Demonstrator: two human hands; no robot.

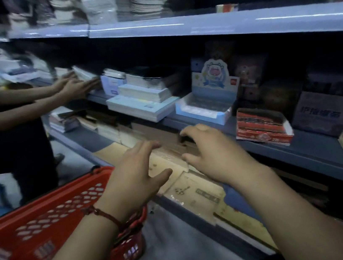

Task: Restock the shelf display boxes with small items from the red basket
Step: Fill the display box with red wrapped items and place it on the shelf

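Perforated red plastic basket point(46, 218); glossy film-wrapped beige packs point(197, 194).

The single head view is looking forward and down from above the person's forearms, sitting close over both hands. The left hand point(138, 174) and right hand point(214, 157) are filling the lower middle, with the shelves point(195, 27) running diagonally beyond and above them, rising toward the right. The red basket point(26, 234) is sitting low, left of the left hand. A second person's hands point(74, 86) are reaching in far beyond, upper left. Edges are bending from the wide lens.
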